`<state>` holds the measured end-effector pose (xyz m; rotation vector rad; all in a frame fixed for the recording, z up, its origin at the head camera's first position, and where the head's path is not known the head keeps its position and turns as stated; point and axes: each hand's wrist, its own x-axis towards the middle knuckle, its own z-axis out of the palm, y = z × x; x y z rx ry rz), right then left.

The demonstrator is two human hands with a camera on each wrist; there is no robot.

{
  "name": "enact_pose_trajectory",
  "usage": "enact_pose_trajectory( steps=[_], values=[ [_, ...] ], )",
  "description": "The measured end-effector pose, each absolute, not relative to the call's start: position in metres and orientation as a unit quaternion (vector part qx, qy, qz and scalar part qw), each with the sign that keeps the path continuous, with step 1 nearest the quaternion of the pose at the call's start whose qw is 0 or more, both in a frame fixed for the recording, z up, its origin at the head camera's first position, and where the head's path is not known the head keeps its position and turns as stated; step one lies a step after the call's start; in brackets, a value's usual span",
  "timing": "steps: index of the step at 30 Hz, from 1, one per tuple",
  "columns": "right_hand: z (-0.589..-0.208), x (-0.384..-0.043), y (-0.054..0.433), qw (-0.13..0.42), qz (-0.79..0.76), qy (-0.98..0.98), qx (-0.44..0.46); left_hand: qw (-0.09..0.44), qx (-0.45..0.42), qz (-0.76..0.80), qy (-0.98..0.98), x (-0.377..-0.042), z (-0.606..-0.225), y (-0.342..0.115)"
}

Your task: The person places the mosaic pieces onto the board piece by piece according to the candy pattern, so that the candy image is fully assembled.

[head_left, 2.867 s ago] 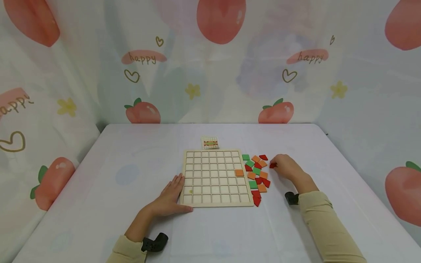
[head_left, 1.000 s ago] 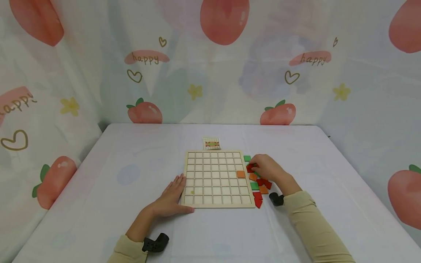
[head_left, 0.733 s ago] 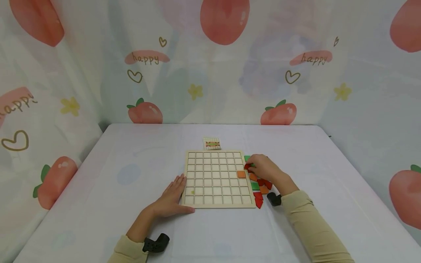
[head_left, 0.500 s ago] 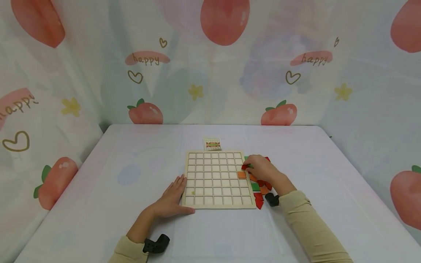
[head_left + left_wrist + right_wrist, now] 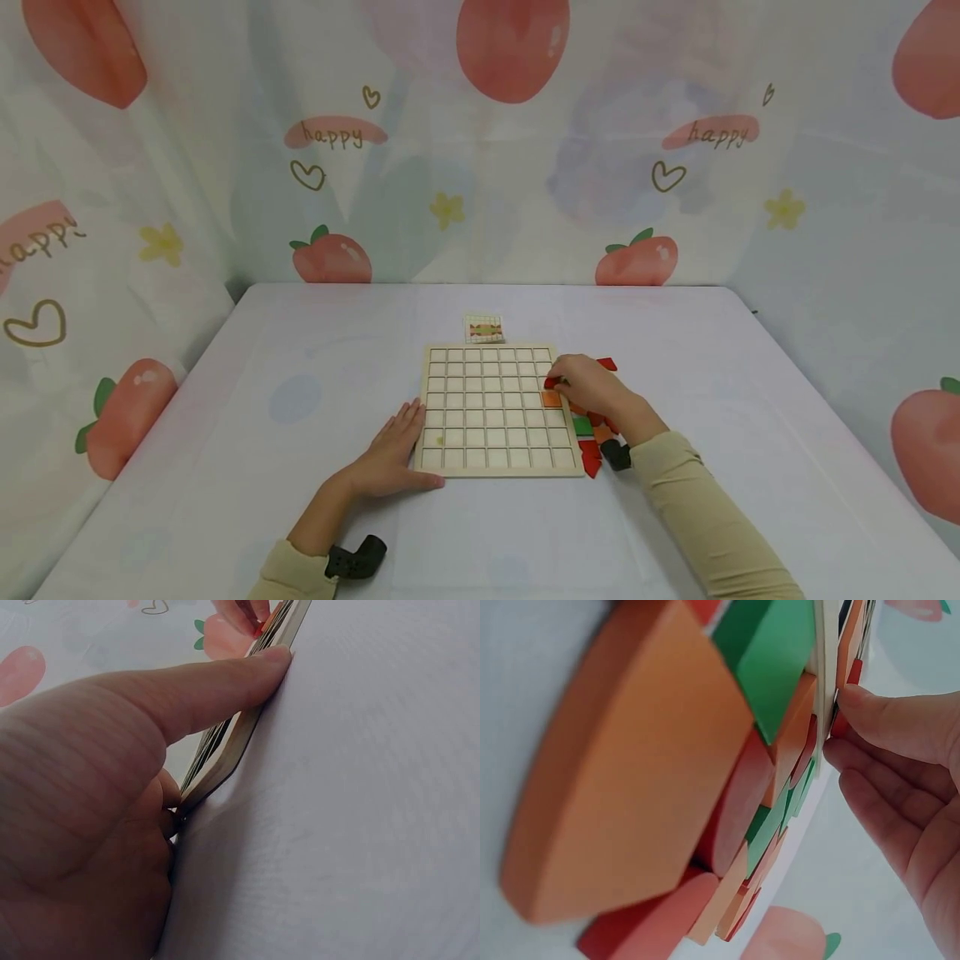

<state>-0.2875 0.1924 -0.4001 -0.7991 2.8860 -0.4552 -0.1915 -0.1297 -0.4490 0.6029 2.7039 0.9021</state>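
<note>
A pale wooden grid board (image 5: 476,417) lies on the white table. My left hand (image 5: 385,450) rests against its left side with fingers extended, the thumb (image 5: 225,686) lying along the near edge in the left wrist view. With thumb and fingertips, my right hand (image 5: 594,387) pinches a small red tile (image 5: 551,383) over the rightmost column. Directly below that spot, an orange square tile (image 5: 551,399) sits in its cell. Part of the red tile (image 5: 841,724) is covered by the thumb in the right wrist view.
Loose green, orange and red wooden tiles lie along the board's right side, among them a green tile (image 5: 582,427) and a red tile (image 5: 591,465); my right hand hides some. Behind the board lies a small pattern card (image 5: 484,330). A printed cloth wall (image 5: 480,208) stands beyond the table.
My right hand has brought the red tile leftward, from beyond the loose tiles to over the board's right column. My left hand has stayed at the board's left side.
</note>
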Motion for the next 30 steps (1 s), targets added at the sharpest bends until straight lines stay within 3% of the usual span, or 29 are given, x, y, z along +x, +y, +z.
enact_pose_trajectory(
  steps=[30],
  values=[
    [-0.3996, -0.2863, 0.1866, 0.055, -0.123, 0.951, -0.279, 0.108, 0.210, 0.304, 0.923, -0.1894, -0.4470, -0.1296]
  ],
)
